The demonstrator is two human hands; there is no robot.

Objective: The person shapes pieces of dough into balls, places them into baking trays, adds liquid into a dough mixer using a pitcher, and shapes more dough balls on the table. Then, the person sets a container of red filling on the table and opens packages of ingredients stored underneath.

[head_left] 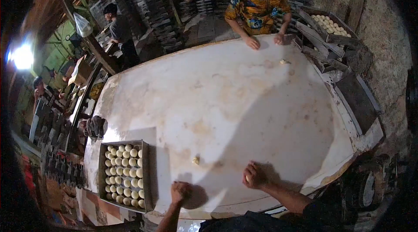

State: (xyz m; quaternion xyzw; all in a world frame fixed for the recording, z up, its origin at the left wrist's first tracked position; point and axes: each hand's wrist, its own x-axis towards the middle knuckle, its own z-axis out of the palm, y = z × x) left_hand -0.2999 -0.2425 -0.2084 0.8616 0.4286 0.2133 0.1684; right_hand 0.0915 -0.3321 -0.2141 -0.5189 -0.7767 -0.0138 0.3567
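Observation:
My left hand (180, 192) is closed, knuckles up, low over the white tabletop (209, 114) near its front edge. Whatever lies under its fingers is hidden. To the right, my right hand (253, 175) curls around a dough ball (247, 179), of which a pale bit shows between the fingers. Ahead of and between both hands lies a small loose lump of dough (196, 160). Left of my left hand stands a metal tray (146, 175) with rows of round, pale dough balls (125, 162).
Across the table a person (257, 12) in a patterned shirt rests both hands at the far edge, near another dough piece (284, 62). Stacked trays (322, 45) and a grey tray (355, 97) line the right side. A dark cloth (95, 126) lies left. Other people work behind.

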